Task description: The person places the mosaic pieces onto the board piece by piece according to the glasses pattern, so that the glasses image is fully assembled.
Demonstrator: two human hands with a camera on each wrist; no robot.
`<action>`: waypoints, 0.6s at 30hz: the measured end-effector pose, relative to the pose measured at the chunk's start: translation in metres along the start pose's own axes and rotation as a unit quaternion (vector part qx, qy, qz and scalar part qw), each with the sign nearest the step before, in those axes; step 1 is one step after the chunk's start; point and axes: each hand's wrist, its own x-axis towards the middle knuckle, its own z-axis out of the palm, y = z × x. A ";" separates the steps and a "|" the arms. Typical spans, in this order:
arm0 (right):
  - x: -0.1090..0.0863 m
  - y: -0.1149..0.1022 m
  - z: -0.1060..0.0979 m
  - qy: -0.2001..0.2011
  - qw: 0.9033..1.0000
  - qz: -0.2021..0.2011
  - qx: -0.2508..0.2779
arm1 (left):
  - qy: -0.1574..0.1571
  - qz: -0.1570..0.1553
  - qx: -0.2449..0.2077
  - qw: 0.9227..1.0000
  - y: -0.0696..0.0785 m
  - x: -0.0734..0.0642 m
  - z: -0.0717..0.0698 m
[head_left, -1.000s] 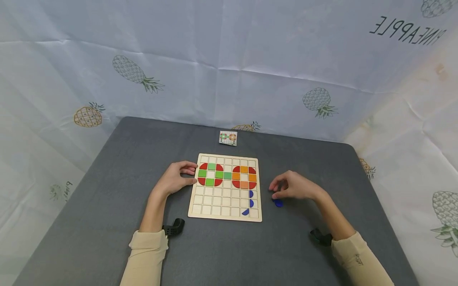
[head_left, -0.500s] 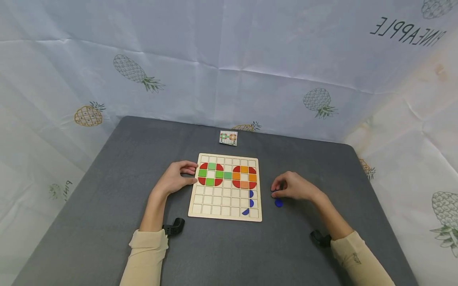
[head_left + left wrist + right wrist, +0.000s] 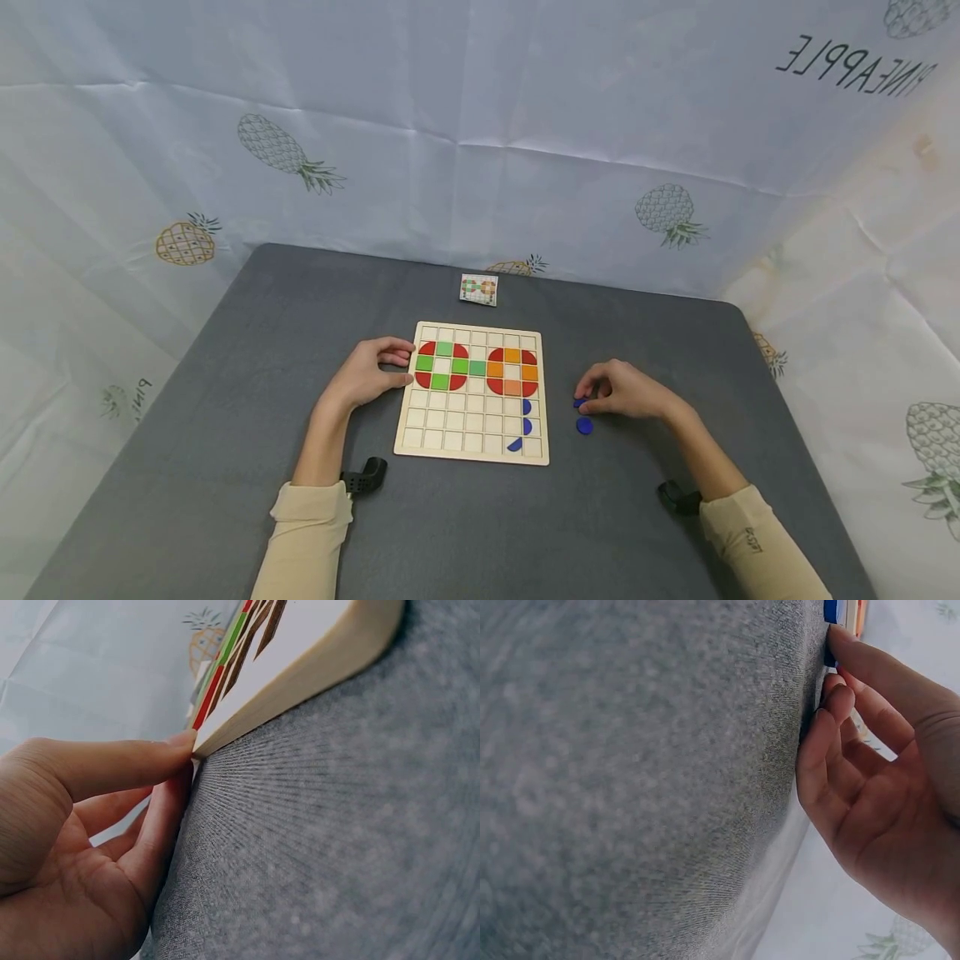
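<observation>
A wooden grid board (image 3: 459, 422) carries red, green and orange pieces set in two ring shapes, with several blue half-round pieces at its lower right. Along the board's left edge rest the thumb and fingertips of my left hand (image 3: 358, 377), set apart from each other. To the board's right, my right hand (image 3: 621, 390) pinches a small blue piece (image 3: 580, 402) between thumb and fingers, low at the table; the fingers hide part of it. A round-looking blue shape (image 3: 584, 426) lies just in front of that hand. In the right wrist view the thumb presses the blue piece (image 3: 830, 657).
Behind the board lies a small pattern card (image 3: 478, 290) with a similar coloured design. All of it is on a dark grey table (image 3: 465, 525). A pineapple-print curtain (image 3: 450, 192) hangs around the table's back and sides.
My right hand has shifted slightly right, the pinched blue piece moving with it. The blue shape in front of it is more exposed now. My left hand and the board have stayed put.
</observation>
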 end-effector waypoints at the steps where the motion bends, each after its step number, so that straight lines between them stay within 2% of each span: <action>1: 0.000 0.000 0.000 -0.001 1.000 -0.001 0.000 | 0.000 0.000 -0.001 1.000 0.000 0.000 0.000; 8: 0.006 -0.008 -0.001 -0.014 0.999 -0.019 0.048 | 0.001 -0.001 0.000 1.000 0.000 0.000 0.001; 12: 0.016 -0.023 -0.001 -0.004 0.997 -0.036 0.068 | 0.001 -0.001 -0.001 1.000 0.000 0.000 0.001; 18: 0.037 -0.050 0.004 0.008 0.996 -0.063 0.065 | 0.001 -0.002 -0.002 1.000 0.000 -0.001 0.001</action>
